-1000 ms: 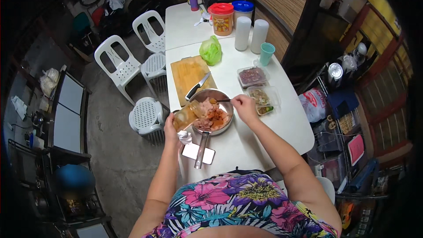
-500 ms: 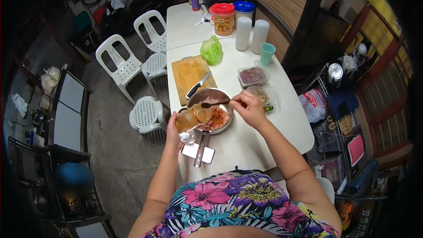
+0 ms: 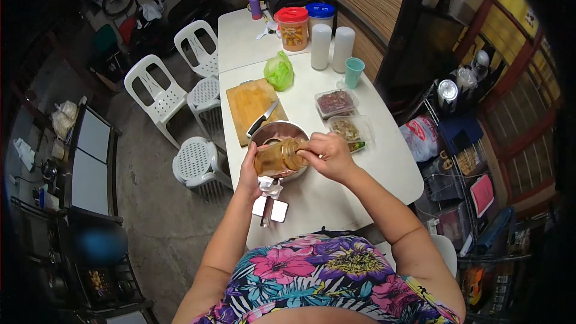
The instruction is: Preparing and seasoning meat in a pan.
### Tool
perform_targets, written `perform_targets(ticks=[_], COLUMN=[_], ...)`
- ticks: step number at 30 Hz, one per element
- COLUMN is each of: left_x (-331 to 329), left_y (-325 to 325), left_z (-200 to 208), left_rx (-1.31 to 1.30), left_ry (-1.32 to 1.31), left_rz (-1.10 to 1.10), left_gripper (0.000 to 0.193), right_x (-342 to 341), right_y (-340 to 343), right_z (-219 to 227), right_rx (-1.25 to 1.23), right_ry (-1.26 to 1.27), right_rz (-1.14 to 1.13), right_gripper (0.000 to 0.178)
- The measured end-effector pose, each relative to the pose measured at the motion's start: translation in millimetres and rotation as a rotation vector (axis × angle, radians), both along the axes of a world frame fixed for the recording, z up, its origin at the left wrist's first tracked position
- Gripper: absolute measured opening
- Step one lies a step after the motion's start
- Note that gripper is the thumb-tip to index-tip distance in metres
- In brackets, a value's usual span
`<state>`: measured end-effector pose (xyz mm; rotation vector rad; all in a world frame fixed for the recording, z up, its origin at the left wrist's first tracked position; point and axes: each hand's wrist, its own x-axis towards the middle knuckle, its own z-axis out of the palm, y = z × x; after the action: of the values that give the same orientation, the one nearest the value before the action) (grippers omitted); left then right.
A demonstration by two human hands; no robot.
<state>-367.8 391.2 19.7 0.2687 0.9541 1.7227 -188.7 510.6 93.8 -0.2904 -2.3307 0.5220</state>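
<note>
My left hand point(image 3: 248, 171) is closed around a glass jar point(image 3: 273, 161) smeared with a brown paste, tipped on its side with its mouth to the right. At that mouth, my right hand point(image 3: 330, 155) pinches a dark spoon, mostly hidden by the jar and my fingers. Below the jar is a steel saucepan point(image 3: 294, 126); the jar covers most of what is in it. Crumpled white tissue point(image 3: 270, 188) shows under the jar beside my left hand. The pan's handle point(image 3: 266, 215) crosses a white-faced phone point(image 3: 278, 210) on the table.
A knife point(image 3: 263, 119) lies on the wooden cutting board point(image 3: 246, 105), with lettuce point(image 3: 279, 72) beyond. Two plastic food tubs point(image 3: 335, 103) point(image 3: 351, 129) stand right of the pan. Farther back are a green cup point(image 3: 354, 73), white canisters point(image 3: 320, 48) and a red-lidded bucket point(image 3: 293, 30).
The jar has turned more level and moved right over the pan, hiding the chopped pieces inside. My right hand has brought the spoon from above the pan into the jar's mouth.
</note>
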Motion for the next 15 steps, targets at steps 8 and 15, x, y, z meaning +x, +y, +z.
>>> perform_targets(ticks=[8,15], left_x=[5,7], left_y=[-2,-8], left_z=[1,4], left_rx=[0.027,-0.009], left_ry=[-0.022,0.049], left_rz=[0.009,-0.016], left_gripper=[0.051,0.05], right_x=[-1,-4], right_y=[-2,-16], right_z=[-22,-6], right_rx=[-0.526,-0.475], right_ry=[-0.029,-0.126], right_rz=[-0.07,-0.079], right_gripper=[0.014,0.013])
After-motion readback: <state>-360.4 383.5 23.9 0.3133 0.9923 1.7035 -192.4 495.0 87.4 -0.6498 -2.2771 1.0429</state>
